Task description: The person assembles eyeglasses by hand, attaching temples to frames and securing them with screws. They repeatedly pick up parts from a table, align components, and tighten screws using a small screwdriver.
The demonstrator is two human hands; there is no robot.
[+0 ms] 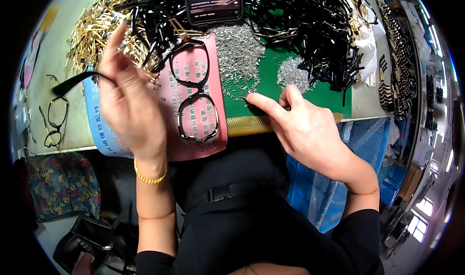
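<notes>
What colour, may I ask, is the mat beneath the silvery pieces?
The mat is green, best in the head view.

Lit phone [214, 4] was straight ahead of you. Floral-patterned fabric [63, 185] showed lower left. Blue plastic [302, 185] was at your right, bright windows [417, 226] beyond.

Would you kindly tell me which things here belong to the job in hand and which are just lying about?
Seemingly in use:
dark eyeglass frame on the pink sheet
small silver pieces by the right hand

Seemingly lying about:
phone
floral fabric, lower left
</notes>
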